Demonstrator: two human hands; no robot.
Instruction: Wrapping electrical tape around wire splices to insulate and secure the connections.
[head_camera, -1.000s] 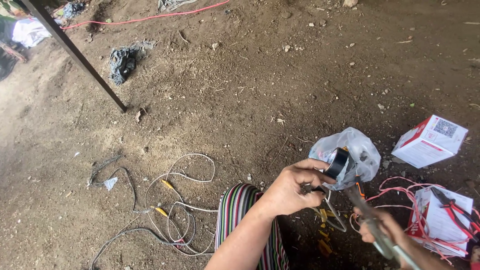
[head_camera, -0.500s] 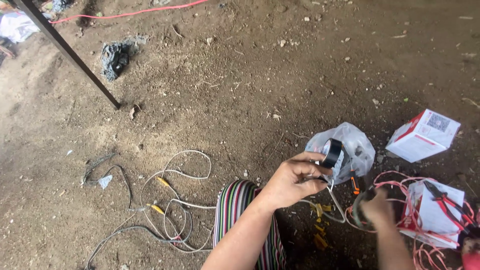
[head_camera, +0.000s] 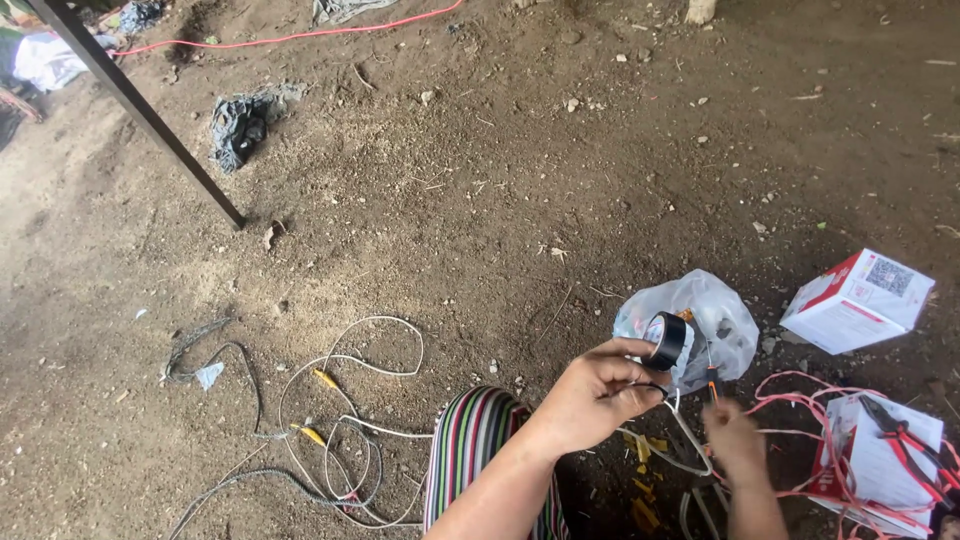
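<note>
Low in the frame, right of centre, we see the left hand (head_camera: 598, 392) closed around a roll of black tape (head_camera: 667, 340), thumb on top and fingers curled beneath, with a thin white wire (head_camera: 690, 440) running out from under the fingers. Just right of it and lower, the right hand (head_camera: 735, 438) is closed on that wire and on a small tool with an orange handle (head_camera: 711, 382); we cannot tell what kind of tool it is. The tape sits in front of a clear plastic bag (head_camera: 715, 318) lying on the dirt. At the right edge lies a white and red box (head_camera: 855, 300), and below it pliers (head_camera: 905, 450) rest on another box among red wire (head_camera: 800, 400). Loose white cable (head_camera: 360, 340) coils at lower left, and a striped trouser leg (head_camera: 475, 440) shows at the bottom.
</note>
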